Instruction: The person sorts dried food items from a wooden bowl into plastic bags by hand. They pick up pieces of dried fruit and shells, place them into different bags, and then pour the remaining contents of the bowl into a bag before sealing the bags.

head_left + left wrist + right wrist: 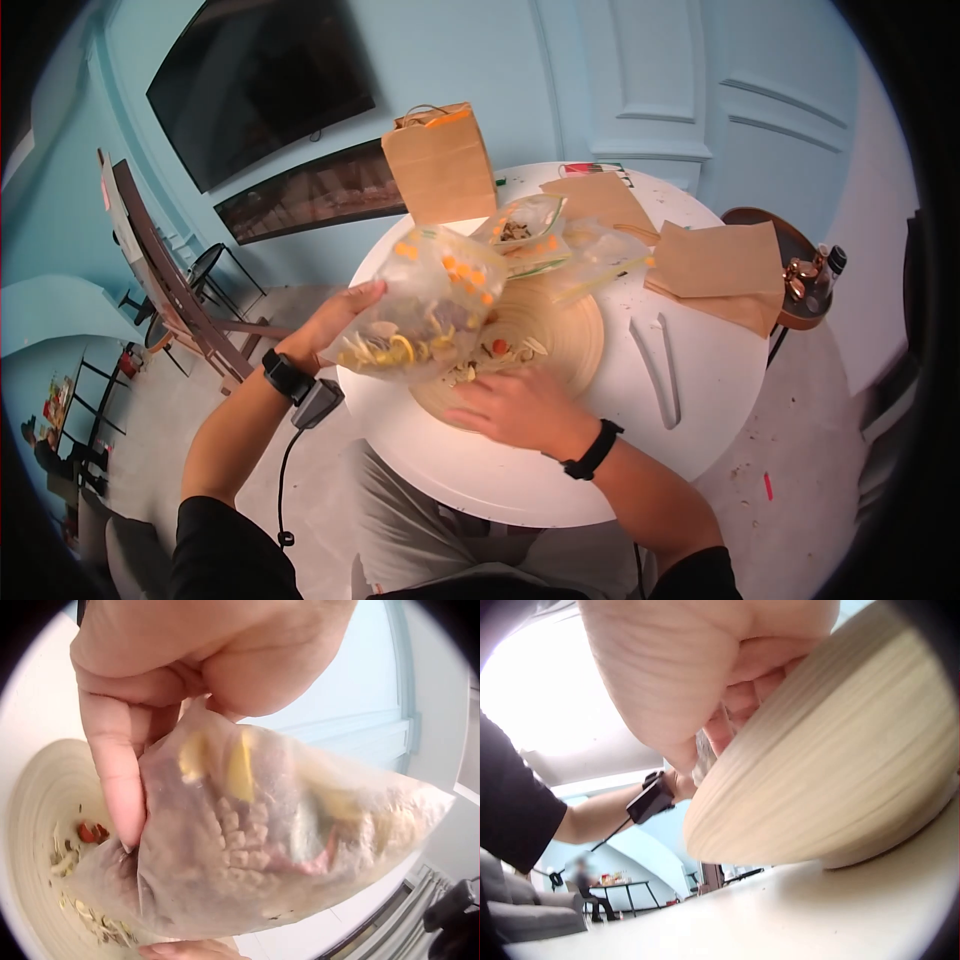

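My left hand (pixel 338 315) grips a clear plastic bag (pixel 425 295) with orange marks, tilted over the left side of a round, pale wooden bowl (pixel 575 345). Yellow slices and other dried pieces (pixel 240 769) fill the bag's lower part. Loose dried bits (pixel 520 352) and a small red piece (pixel 90 832) lie in the bowl. My right hand (pixel 525 408) reaches over the bowl's near rim with its fingers extended toward the bits. In the right wrist view the bowl's wall (pixel 840 742) hides the fingertips.
Metal tongs (pixel 660 375) lie right of the bowl on the round white table (pixel 715 410). Behind it are another plastic bag with dried bits (pixel 520 225), a flat clear bag (pixel 600 260), an upright paper bag (pixel 440 165) and flattened brown paper bags (pixel 720 270). A side table (pixel 790 240) stands right.
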`<state>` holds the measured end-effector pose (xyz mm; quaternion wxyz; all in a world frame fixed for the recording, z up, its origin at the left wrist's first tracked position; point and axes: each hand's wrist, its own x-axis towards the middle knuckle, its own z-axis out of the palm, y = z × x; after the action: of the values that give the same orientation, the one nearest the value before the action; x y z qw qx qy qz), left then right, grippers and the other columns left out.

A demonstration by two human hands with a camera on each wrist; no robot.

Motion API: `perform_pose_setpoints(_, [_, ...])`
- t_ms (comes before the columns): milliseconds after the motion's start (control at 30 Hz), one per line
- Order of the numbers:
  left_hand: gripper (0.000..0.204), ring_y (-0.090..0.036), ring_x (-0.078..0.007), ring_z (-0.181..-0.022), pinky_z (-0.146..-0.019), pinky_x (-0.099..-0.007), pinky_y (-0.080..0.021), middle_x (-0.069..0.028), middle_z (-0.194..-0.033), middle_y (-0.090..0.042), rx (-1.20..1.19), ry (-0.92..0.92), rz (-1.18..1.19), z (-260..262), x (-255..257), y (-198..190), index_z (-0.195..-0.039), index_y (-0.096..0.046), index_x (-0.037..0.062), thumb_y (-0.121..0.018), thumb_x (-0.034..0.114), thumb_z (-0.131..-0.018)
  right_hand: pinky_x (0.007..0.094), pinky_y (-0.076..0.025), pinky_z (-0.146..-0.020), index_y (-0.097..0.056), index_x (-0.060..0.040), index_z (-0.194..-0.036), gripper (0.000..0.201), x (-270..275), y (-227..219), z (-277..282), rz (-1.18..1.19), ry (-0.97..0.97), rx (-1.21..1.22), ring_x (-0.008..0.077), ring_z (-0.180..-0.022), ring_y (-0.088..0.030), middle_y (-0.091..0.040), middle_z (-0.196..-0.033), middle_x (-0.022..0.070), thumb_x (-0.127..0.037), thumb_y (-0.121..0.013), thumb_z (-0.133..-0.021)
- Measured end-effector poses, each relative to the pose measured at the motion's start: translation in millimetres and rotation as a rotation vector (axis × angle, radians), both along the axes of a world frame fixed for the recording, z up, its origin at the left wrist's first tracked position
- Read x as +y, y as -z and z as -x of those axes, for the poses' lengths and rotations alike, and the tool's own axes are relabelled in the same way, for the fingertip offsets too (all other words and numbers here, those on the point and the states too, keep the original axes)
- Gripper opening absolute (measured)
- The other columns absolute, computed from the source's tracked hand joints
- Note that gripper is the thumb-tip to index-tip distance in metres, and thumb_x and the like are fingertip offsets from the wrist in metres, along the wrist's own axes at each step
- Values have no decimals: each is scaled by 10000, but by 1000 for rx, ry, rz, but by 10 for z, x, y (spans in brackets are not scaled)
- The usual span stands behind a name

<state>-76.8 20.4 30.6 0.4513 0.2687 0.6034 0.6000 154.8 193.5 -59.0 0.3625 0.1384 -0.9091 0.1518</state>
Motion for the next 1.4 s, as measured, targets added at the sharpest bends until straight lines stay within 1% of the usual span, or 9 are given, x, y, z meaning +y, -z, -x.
perform_pose_setpoints(167, [472,-733,-156,-674,-437,-258,-590,-110,-1024,-728,44,62,255,-59,128,136,-1403,-506,-1,-438,347,-1092,373,-539,-541,-641,-92,-920,299,-146,61,2,-24,-112,6,264,-620,-681,-645,-705,66,-388,-676,-939])
perform_pose_setpoints(267, [411,-681,-217,-1111,-986,-369,-550,-114,-1312,-651,41,71,324,-95,149,64,-1367,-559,1,-527,285,-1072,373,-540,-546,-646,-78,-902,309,-148,67,-6,-50,-116,5,261,-631,-686,-647,-702,72,-383,-678,-938])
perform_pose_setpoints(567, [658,-631,-190,-1207,-998,-345,-545,-93,-1387,-595,-232,159,269,-580,346,-58,-1486,-442,42,-549,502,-1028,395,-544,-610,-659,-46,-751,339,-139,104,-8,-52,-153,-7,282,-646,-684,-659,-683,98,-344,-692,-908])
perform_pose_setpoints(767, [560,-640,-198,-1190,-1001,-373,-559,-118,-1387,-591,-119,189,251,-560,219,63,-1457,-471,22,-602,358,-1029,383,-547,-648,-647,-46,-718,317,-142,39,-58,-8,-158,38,269,-693,-682,-662,-697,93,-307,-707,-887])
perform_pose_setpoints(967, [493,-655,-230,-1176,-1014,-389,-559,-150,-1358,-616,-371,216,122,-350,114,83,-1418,-500,-22,-620,240,-1019,379,-546,-684,-642,-63,-697,304,-136,59,-12,3,-172,123,242,-731,-662,-650,-693,73,-300,-719,-872])
perform_pose_setpoints(1100, [826,-622,-247,-1236,-1048,-424,-519,-137,-1363,-620,370,376,4,-427,-87,-44,-1397,-508,-20,-864,420,-795,388,-545,-687,-667,-66,-719,301,-149,99,-9,-21,-141,51,243,-759,-672,-663,-716,72,-319,-717,-874])
perform_pose_setpoints(1200, [953,-622,-247,-1228,-1045,-419,-513,-129,-1356,-624,263,264,78,-338,-180,-47,-1396,-499,-3,-963,393,-663,385,-553,-701,-698,-65,-763,293,-152,128,-11,-37,-108,-26,248,-805,-690,-679,-745,78,-333,-712,-879])
perform_pose_setpoints(1300, [820,-643,-221,-1180,-1011,-400,-533,-132,-1316,-643,260,220,-58,-124,-270,112,-1356,-527,5,-944,228,-687,377,-560,-689,-700,-85,-802,259,-139,177,11,-50,-86,-42,244,-795,-689,-679,-766,65,-328,-709,-891])
perform_pose_setpoints(1400, [628,-674,-183,-1095,-954,-368,-564,-136,-1242,-675,593,289,-258,79,-354,290,-1277,-577,-10,-888,41,-734,397,-568,-716,-719,-64,-819,275,-128,133,-11,-37,-93,-131,272,-853,-705,-700,-808,102,-328,-699,-893])
